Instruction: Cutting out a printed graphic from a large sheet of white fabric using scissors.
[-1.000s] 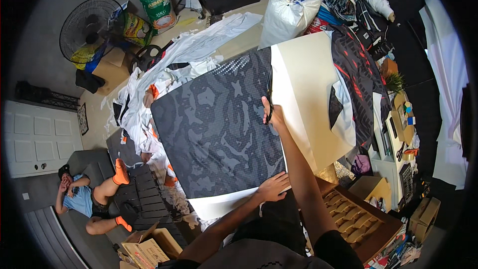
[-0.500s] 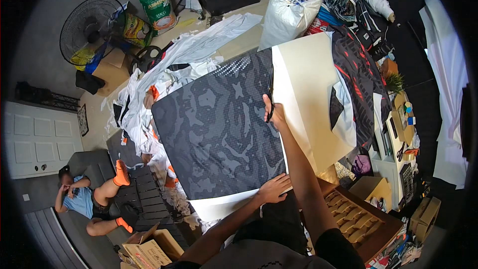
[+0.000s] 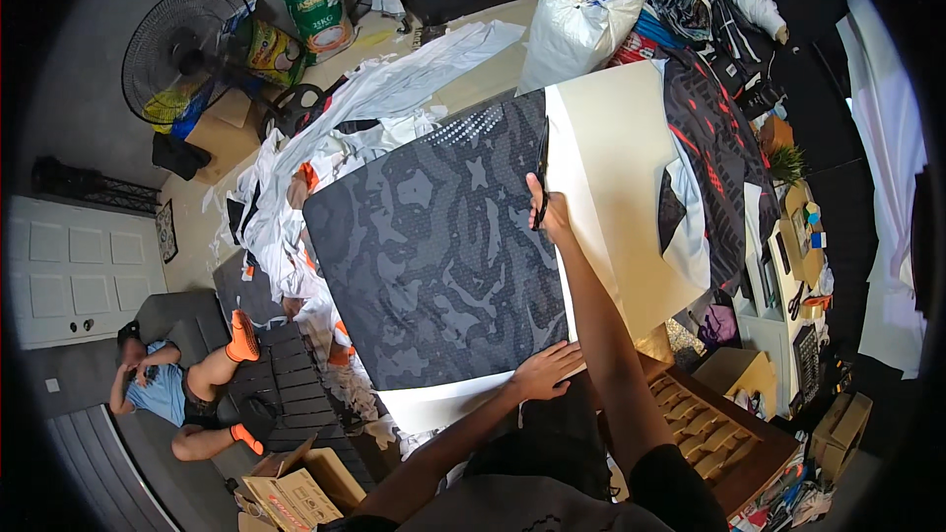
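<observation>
A: So, which step is in hand?

B: A cut, I'd judge. The right hand (image 3: 550,212) is clenched round a long dark cutting tool (image 3: 541,172), scissors or a blade, I cannot tell which. It sits at the right edge of the grey camouflage-print sheet (image 3: 434,256), where the print meets the cream backing paper (image 3: 621,177). The tool lies along that edge and points to the sheet's far end.

A: And the other hand?

B: The left hand (image 3: 547,371) lies flat with its fingers spread at the near right corner of the sheet. It grasps nothing and only presses the material down onto the white margin (image 3: 434,404) that shows below the sheet.

A: Where is the sheet itself?

B: Spread flat and wide in front of the person. Crumpled white paper (image 3: 394,99) is heaped beyond its far left side, and a white plastic bag (image 3: 572,30) stands past its far right corner. A dark garment with red marks (image 3: 714,153) lies right of the cream paper. Another person (image 3: 177,389) sits well off to the sheet's near left.

A: What does the next move call for?

B: A straight line along the print's border, I'd say. The flat hand should keep the sheet taut, or the edge could wander or pucker.
</observation>
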{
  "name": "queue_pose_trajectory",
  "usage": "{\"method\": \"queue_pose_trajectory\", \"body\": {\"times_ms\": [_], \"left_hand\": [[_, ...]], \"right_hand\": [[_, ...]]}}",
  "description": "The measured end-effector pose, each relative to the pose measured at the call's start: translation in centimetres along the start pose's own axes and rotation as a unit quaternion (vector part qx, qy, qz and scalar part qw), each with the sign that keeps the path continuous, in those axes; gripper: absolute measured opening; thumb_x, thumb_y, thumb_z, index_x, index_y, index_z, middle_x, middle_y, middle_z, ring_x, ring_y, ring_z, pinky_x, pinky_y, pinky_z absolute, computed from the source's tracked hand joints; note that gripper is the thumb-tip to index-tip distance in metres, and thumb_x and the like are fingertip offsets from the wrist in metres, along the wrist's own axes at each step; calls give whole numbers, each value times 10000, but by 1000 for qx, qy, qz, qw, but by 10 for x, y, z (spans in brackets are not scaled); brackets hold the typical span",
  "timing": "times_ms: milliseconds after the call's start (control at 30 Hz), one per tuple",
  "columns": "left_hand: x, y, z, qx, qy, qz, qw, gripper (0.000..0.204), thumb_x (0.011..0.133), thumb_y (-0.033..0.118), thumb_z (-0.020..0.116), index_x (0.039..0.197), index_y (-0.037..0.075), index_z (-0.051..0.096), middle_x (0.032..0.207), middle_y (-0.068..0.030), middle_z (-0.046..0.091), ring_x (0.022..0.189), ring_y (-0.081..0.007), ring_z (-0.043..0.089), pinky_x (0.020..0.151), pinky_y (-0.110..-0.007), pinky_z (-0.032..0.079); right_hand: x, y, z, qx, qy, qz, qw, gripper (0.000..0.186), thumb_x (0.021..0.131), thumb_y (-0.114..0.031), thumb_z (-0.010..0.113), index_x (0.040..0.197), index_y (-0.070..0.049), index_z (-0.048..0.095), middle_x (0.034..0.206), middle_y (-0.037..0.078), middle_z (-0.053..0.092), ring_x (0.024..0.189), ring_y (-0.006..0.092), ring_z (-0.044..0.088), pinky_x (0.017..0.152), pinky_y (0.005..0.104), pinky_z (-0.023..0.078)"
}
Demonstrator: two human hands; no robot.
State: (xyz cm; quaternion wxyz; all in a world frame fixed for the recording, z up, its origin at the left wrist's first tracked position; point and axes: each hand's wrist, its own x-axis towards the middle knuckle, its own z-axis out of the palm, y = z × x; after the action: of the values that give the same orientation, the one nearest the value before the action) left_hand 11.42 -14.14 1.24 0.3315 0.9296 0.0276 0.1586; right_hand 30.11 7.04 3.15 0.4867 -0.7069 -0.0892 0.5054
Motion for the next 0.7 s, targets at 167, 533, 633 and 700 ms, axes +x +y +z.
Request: {"method": "queue_pose_trajectory", "body": {"times_ms": [167, 533, 633, 700], "left_hand": [[2, -1, -2, 9, -19, 1, 1000, 502, 837, 316, 507, 1241, 18, 515, 1316, -151, 525, 1279, -298, 418, 1167, -407, 228], [1, 0, -4, 11, -30, 0, 999, 502, 842, 310, 506, 1252, 22, 512, 1317, -148, 520, 1255, -298, 426, 1160, -407, 232], [1, 0, -4, 13, -33, -3, 999, 503, 843, 308, 506, 1258, 24, 510, 1320, -147, 516, 1254, -298, 424, 1159, -408, 231], [1, 0, -4, 4, -33, -1, 999, 508, 844, 308, 507, 1267, 26, 507, 1328, -145, 510, 1256, -295, 422, 1158, -407, 231]], "right_hand": [[1, -1, -1, 10, -2, 0, 1000, 602, 778, -615, 705, 600, -77, 502, 517, 50, 478, 411, 158, 485, 397, 277, 421], [8, -8, -3, 7, -18, 2, 1000, 615, 767, -669, 679, 601, -111, 483, 521, 30, 458, 421, 154, 483, 415, 270, 417], [10, -6, -5, 3, -19, -3, 1000, 615, 767, -670, 679, 596, -115, 478, 517, 28, 456, 419, 150, 482, 411, 268, 413], [11, -5, -6, -3, -21, -10, 1000, 621, 760, -679, 680, 595, -114, 478, 518, 29, 459, 419, 149, 483, 412, 265, 414]]}}
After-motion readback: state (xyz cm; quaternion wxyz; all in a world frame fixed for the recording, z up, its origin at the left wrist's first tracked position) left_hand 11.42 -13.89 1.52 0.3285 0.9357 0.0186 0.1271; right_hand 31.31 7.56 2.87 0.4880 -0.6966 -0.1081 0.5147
